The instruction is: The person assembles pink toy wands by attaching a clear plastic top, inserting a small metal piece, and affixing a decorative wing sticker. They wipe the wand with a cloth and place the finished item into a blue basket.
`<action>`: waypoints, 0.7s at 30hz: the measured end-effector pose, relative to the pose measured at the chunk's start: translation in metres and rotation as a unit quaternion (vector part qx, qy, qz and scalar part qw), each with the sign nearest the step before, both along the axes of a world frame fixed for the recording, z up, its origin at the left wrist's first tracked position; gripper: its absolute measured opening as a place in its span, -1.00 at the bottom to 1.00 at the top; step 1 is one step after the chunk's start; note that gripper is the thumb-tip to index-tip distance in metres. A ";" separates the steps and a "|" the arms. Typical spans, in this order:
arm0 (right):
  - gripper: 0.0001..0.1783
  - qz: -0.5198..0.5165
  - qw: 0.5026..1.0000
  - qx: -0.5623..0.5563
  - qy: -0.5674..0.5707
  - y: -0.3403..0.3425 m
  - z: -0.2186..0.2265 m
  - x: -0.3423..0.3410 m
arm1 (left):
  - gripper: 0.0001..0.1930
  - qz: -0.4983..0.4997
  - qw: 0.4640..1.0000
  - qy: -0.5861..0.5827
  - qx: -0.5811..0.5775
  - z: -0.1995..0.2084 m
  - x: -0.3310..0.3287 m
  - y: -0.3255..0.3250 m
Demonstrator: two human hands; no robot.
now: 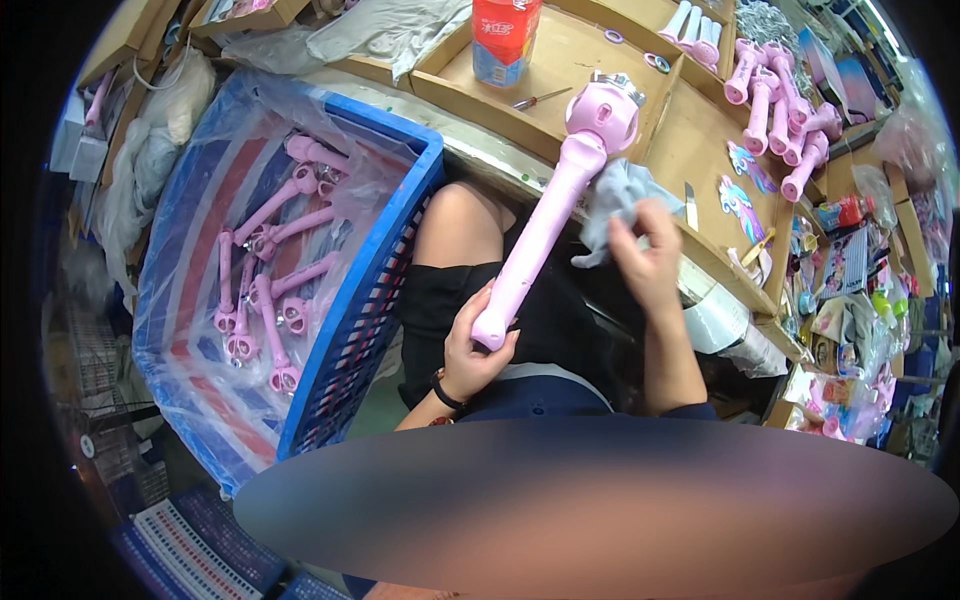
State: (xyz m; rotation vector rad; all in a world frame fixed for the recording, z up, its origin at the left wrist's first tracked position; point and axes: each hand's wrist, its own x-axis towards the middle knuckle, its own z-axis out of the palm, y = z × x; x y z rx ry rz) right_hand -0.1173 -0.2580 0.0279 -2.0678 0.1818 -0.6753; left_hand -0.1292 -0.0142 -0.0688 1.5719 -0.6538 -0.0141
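A long pink toy wand (541, 225) with a round head and a silvery crown slants up and away over my lap. My left hand (474, 350) is wrapped round the near end of its handle. Close to the wand's head, my right hand (650, 255) pinches a grey-blue cloth (628, 192). The cloth lies against or just beside the head; I cannot tell whether they touch.
At my left a blue plastic crate (428, 152), lined with clear film, holds several pink wands (270, 205). Ahead, cardboard trays (690, 130) bear a red-and-blue container (505, 45), a screwdriver (541, 98), a small knife (690, 207) and colourful cutouts (740, 208). More pink wand parts (765, 100) lie piled at right.
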 end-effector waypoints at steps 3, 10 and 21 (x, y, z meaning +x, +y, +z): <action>-0.90 0.055 0.986 0.149 -0.042 -0.011 0.041 0.009 | -0.32 0.007 1.000 -0.021 0.010 -0.004 -0.002 -0.003; -0.66 0.178 0.983 0.034 0.042 -0.004 0.052 0.099 | -0.31 0.030 1.000 0.009 -0.002 -0.007 -0.007 -0.004; -0.67 -0.081 0.882 0.463 -0.032 0.008 -0.034 0.023 | -0.17 -0.127 0.973 0.192 0.020 0.003 0.002 -0.002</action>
